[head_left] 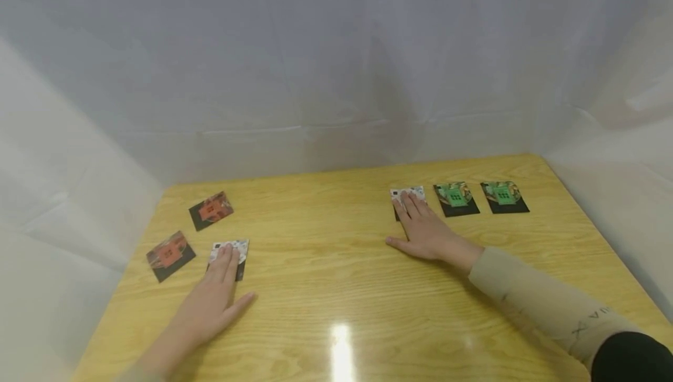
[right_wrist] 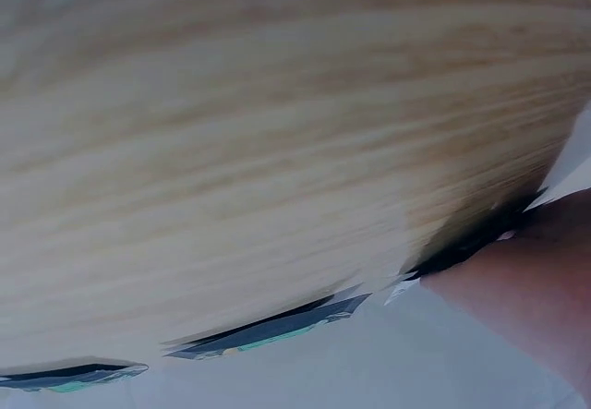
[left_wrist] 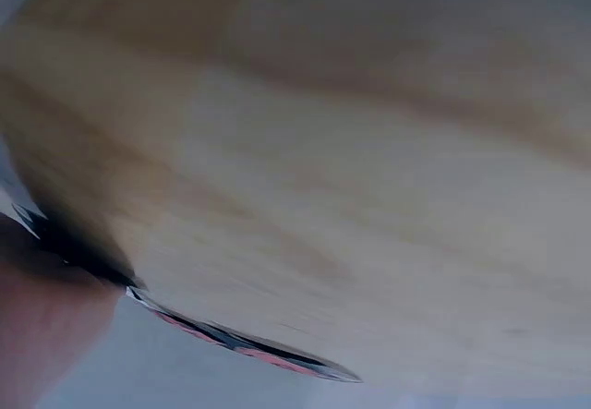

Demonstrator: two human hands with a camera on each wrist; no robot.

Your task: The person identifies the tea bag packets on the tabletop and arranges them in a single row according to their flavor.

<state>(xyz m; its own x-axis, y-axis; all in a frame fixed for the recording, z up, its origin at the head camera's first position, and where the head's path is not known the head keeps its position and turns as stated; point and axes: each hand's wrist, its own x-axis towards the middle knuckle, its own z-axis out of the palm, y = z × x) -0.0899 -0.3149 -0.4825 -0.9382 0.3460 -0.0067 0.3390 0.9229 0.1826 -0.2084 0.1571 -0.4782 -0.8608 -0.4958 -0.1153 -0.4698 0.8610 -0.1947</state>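
Observation:
My left hand [head_left: 210, 306] lies with straight fingers on a flat white-and-black packet [head_left: 242, 247] at the left of the table, its thumb spread to the side. Fingers of my right hand [head_left: 426, 233] rest on a similar white-and-black packet [head_left: 418, 190] farther back on the right, and they cover much of it. Two red-and-black packets, one nearer [head_left: 170, 255] and one farther back [head_left: 211, 210], lie left of my left hand. Beside my right hand are two green-and-black packets, the inner one [head_left: 456, 198] and the outer one [head_left: 503, 197].
The yellow wood-grain table [head_left: 315, 265] reaches back to a pale hanging sheet [head_left: 315, 66], with similar sheeting at both sides. A bright light reflection [head_left: 342, 350] shows near the front. In the wrist views the packets appear only edge-on.

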